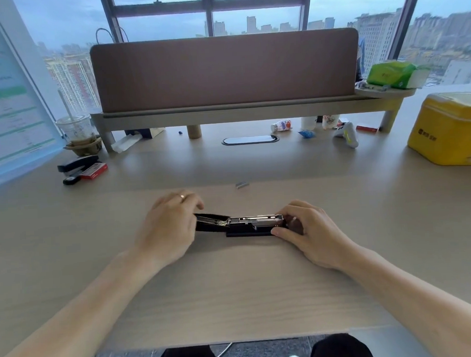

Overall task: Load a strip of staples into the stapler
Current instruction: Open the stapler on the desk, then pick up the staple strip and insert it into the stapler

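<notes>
The stapler (242, 225) lies flat on the pale wooden bench (233, 286), about midway between the near edge and the raised shelf (239, 110) at the back. It is opened out lengthwise: the black top arm is folded away to the left and the shiny metal staple channel faces up on the right, over a black base.

Bare benchtop surrounds it on all sides. Nothing lies between the stapler and the near edge, and a wide clear band runs behind it, broken only by a short strip of staples (241, 184) well beyond the stapler, slightly right of its centre. The clutter keeps to the margins: a second stapler (77, 163) with a red staple box (93, 171) at far left, and a yellow tin (448, 131) at far right.

Both forearms reach in from the near corners and converge on the stapler. The left hand (169, 229) is closed over the folded-back top arm, fingers curled across its far side, a ring on one finger. The right hand (306, 229) grips the front end of the channel and base, thumb on the near side and fingers bent over the top. The wrists are low, near the bench.
</notes>
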Tool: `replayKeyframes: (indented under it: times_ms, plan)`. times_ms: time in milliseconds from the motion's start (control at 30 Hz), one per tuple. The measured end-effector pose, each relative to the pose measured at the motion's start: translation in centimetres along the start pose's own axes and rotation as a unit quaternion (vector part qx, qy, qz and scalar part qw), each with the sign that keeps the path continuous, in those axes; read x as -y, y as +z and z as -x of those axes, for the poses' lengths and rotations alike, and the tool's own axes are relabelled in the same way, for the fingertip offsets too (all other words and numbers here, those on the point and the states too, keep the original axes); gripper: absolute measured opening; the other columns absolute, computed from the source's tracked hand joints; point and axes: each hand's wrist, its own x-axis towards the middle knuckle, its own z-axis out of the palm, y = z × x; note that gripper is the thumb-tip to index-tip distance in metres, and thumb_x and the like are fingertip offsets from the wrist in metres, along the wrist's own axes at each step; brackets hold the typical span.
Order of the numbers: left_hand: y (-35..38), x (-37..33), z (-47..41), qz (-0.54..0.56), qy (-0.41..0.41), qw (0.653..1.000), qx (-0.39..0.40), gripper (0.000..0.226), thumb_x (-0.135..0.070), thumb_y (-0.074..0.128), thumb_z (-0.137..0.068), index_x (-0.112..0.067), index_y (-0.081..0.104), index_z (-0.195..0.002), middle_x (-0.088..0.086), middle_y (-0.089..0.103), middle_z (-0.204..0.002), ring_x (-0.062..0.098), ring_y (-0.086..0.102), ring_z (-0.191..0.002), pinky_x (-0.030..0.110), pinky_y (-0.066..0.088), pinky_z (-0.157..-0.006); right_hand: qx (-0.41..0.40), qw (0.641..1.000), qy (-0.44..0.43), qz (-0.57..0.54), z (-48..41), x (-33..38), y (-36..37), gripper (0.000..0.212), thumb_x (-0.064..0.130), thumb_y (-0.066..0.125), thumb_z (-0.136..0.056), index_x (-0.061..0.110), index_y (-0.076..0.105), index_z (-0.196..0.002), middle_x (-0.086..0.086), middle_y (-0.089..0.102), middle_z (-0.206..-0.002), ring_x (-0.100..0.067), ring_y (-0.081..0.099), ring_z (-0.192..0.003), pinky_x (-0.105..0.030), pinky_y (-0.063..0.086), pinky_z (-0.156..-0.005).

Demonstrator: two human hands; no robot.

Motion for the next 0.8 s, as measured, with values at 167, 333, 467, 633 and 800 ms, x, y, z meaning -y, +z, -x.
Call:
replayKeyframes:
  times_ms: [167,333,467,633,800]
  plan:
    - [0.7,-3.3,-1.0,-0.092,0.090,0.976,0.178,0.074,-0.068,0.021,-0.090,-0.025,0.048,-0.145,-0.005,0.055,-0.152,0.024,0.053,-0.138,0.038,0.039,-0.115,0.003,1.000,-0.002,0.014,0.0,0.0,0.0,0.019,0.035,0.075,-0.091,0.019,0.075,-0.100,0.003,0.065,-0.092,-0.017,0.059,-0.087,-0.023,0.045,-0.079]
    - [1.7,-3.4,-0.5,-0.057,0.043,0.981,0.183,0.076,-0.068,0.021,-0.091,-0.027,0.038,-0.153,-0.006,0.050,-0.159,0.020,0.046,-0.146,0.035,0.034,-0.119,0.002,1.000,-0.003,0.012,-0.1,0.1,-0.1,0.018,0.035,0.076,-0.090,0.019,0.074,-0.097,0.002,0.065,-0.091,-0.018,0.059,-0.085,-0.021,0.044,-0.078]
    - [0.8,-4.0,-0.8,-0.022,0.005,0.974,0.225,0.079,-0.074,0.022,-0.091,-0.029,0.037,-0.154,-0.006,0.049,-0.159,0.022,0.050,-0.143,0.038,0.042,-0.114,0.011,1.000,0.002,0.014,-0.3,0.1,-0.1,0.018,0.034,0.075,-0.091,0.020,0.074,-0.100,0.002,0.064,-0.092,-0.017,0.057,-0.086,-0.015,0.040,-0.077]
    - [-0.5,-4.5,-5.4,0.083,-0.040,0.981,0.172,0.053,-0.059,0.043,-0.102,-0.028,0.057,-0.142,0.001,0.065,-0.144,0.025,0.059,-0.132,0.036,0.046,-0.103,0.023,0.999,0.027,0.004,-0.7,0.3,-0.4,0.019,0.040,0.069,-0.095,0.026,0.072,-0.106,0.006,0.066,-0.096,-0.007,0.060,-0.087,-0.007,0.040,-0.077]
    - [3.5,-4.1,-11.6,0.043,-0.047,0.985,0.160,0.040,-0.037,0.065,-0.097,-0.014,0.066,-0.130,0.008,0.070,-0.132,0.031,0.063,-0.124,0.039,0.051,-0.102,0.020,0.999,0.038,0.020,-3.4,-0.8,-1.2,0.031,0.034,0.049,-0.106,0.016,0.074,-0.111,0.001,0.071,-0.103,-0.014,0.062,-0.089,-0.010,0.039,-0.075]
